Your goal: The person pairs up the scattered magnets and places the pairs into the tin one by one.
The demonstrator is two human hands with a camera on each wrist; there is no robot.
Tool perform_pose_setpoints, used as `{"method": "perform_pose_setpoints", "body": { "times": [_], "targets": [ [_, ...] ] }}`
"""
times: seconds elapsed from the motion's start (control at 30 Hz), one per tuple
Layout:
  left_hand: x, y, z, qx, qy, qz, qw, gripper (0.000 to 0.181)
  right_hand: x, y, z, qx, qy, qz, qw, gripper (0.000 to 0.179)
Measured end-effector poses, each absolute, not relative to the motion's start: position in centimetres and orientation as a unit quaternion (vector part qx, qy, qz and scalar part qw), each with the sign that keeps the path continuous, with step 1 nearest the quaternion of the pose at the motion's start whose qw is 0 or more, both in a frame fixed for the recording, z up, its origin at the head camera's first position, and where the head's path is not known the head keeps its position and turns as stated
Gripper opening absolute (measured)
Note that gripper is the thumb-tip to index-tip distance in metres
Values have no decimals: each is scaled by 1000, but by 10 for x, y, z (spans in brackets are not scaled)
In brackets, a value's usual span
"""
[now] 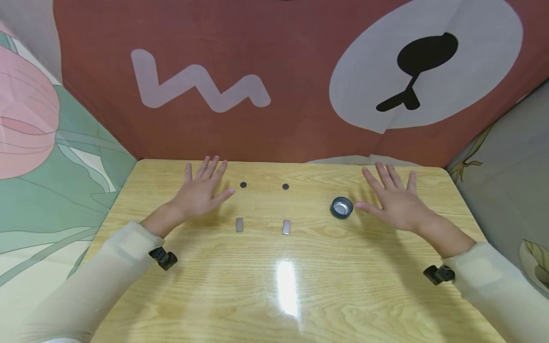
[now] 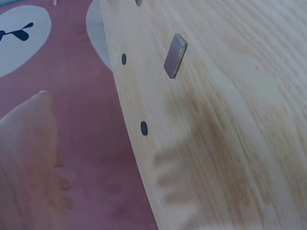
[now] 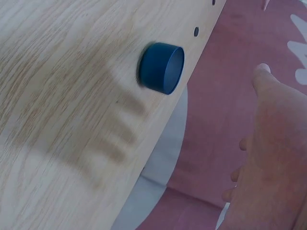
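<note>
My left hand hovers over the table's left side with its fingers spread, holding nothing. Over the right side, my right hand is spread the same way and also holds nothing. Its thumb points toward a small round dark-blue cup with a silvery inside, standing upright. Two small black discs lie between the hands near the far edge. Nearer to me lie two thin grey rectangular plates, side by side with a gap between them.
The wooden table has a bright light reflection near its middle. Behind it rises a reddish cloth wall with a cartoon print. Patterned cloth hangs on the left, and grey cloth on the right.
</note>
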State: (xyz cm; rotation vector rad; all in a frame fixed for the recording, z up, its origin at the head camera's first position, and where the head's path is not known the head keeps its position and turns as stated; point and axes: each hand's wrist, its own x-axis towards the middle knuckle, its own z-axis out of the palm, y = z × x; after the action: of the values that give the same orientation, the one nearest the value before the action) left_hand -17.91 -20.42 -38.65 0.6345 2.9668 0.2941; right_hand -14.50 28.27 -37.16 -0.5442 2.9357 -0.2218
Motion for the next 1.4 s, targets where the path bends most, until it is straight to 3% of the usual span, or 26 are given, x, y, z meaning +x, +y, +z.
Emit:
{"method": "perform_pose_setpoints", "body": {
  "times": [0.43,1.1,1.4],
  "targets": [
    [-170,-190,-381,234,966,101,51,82,-138,257,-367,-220,971,-64,74,92],
    [-163,-189,-397,267,947,180,-19,72,-139,218,-383,-287,945,-149,48,88],
    [-154,-197,-414,277,939,205,-13,67,-138,208,-394,-294,941,-159,52,86]
  ]
}}
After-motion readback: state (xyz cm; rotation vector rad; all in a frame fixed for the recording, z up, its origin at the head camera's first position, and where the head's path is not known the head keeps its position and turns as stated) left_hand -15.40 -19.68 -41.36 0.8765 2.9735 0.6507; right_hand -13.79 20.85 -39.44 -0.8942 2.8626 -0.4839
